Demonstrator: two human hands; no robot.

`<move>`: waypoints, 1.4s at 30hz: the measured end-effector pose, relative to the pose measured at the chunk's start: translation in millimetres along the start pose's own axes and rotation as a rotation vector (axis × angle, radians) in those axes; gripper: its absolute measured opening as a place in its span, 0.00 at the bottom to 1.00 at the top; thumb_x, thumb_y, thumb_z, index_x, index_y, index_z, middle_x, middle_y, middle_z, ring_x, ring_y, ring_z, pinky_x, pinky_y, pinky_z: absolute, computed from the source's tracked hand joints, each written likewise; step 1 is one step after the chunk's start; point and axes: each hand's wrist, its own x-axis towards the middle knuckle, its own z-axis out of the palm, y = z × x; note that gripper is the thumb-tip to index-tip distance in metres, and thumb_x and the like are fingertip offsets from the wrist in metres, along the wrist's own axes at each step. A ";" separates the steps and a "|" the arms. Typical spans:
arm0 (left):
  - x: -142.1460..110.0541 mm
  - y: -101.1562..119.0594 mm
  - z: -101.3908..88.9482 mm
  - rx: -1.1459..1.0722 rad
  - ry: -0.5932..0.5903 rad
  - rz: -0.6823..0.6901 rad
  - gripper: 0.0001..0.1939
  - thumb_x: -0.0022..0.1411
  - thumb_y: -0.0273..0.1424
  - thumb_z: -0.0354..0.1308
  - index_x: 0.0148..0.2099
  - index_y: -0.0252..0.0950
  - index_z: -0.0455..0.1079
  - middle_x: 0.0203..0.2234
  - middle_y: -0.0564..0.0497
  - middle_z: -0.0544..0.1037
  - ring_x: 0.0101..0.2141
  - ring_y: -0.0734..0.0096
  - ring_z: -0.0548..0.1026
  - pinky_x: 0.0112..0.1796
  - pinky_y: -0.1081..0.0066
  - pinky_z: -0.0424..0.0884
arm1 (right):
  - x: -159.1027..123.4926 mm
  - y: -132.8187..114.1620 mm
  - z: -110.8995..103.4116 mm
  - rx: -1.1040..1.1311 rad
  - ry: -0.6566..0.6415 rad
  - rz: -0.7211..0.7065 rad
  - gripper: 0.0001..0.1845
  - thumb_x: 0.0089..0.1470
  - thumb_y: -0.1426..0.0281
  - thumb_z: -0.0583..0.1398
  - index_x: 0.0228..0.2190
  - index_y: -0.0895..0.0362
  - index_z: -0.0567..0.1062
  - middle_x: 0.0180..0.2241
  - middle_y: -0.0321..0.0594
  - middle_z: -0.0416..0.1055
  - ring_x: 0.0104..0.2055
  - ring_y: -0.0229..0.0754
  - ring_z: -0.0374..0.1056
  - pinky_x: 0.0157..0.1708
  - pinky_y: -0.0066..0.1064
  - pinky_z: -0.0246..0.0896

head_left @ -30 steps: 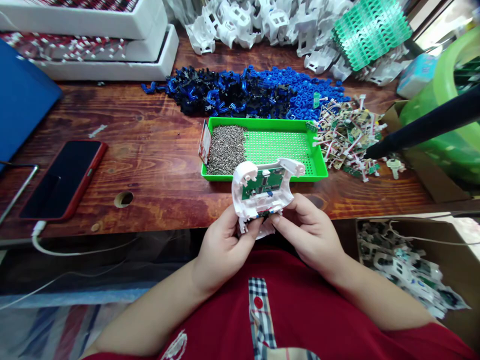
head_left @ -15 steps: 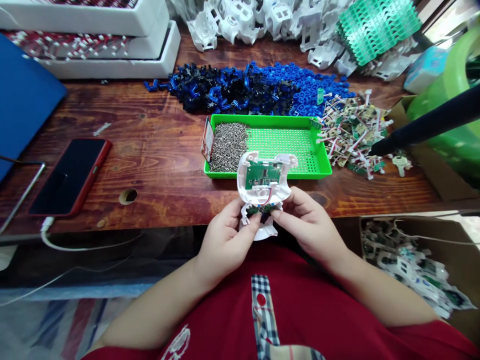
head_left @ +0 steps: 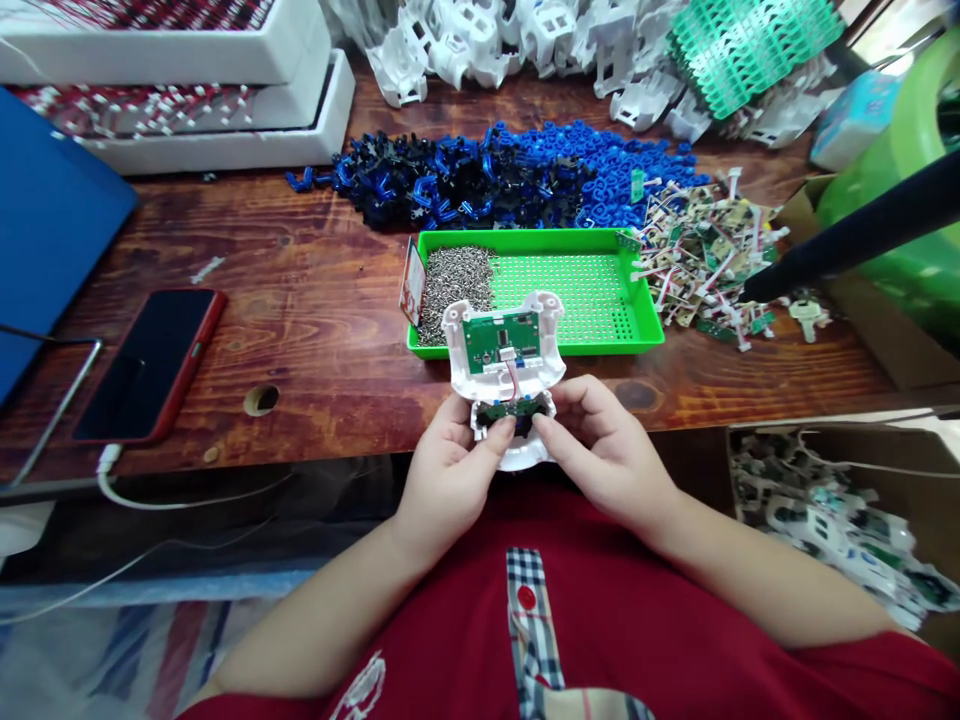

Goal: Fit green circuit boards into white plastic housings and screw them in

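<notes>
A white plastic housing with a green circuit board inside is held over the table's front edge. My left hand grips its lower left side, thumb on a small dark board joined to the green one by thin wires. My right hand grips the lower right side, thumb and fingertips pressed on that small board. Just behind the housing sits a green perforated tray with a heap of small metal screws at its left end.
Blue and black plastic parts lie behind the tray, white housings farther back, wired circuit boards to the right. A red-cased phone lies at left on a cable. A box of assembled parts sits low right. White foam trays stand back left.
The housing has turned from tilted right to square and upright, shifting slightly left. Both thumbs have moved onto the small lower board.
</notes>
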 end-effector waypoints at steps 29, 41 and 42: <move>-4.8 0.7 6.4 0.131 0.008 0.069 0.16 0.58 0.26 0.55 0.50 0.39 0.65 0.44 0.51 0.75 0.44 0.70 0.73 0.46 0.73 0.68 | -5.3 3.0 -5.3 0.084 -0.074 0.029 0.10 0.54 0.66 0.55 0.40 0.54 0.65 0.36 0.38 0.67 0.36 0.37 0.65 0.41 0.32 0.64; -10.9 1.5 8.8 0.330 -0.034 0.125 0.18 0.57 0.25 0.56 0.51 0.38 0.63 0.47 0.49 0.73 0.47 0.68 0.72 0.48 0.72 0.67 | -6.6 -5.7 -9.3 0.017 -0.060 0.085 0.04 0.55 0.68 0.53 0.32 0.55 0.67 0.29 0.35 0.65 0.32 0.36 0.64 0.37 0.29 0.64; -11.0 2.3 9.7 0.332 -0.032 0.120 0.18 0.57 0.25 0.56 0.51 0.37 0.63 0.46 0.48 0.74 0.46 0.68 0.72 0.47 0.72 0.68 | -6.7 -5.6 -8.5 0.018 -0.058 0.077 0.05 0.55 0.69 0.53 0.33 0.56 0.67 0.30 0.36 0.66 0.32 0.36 0.64 0.37 0.28 0.64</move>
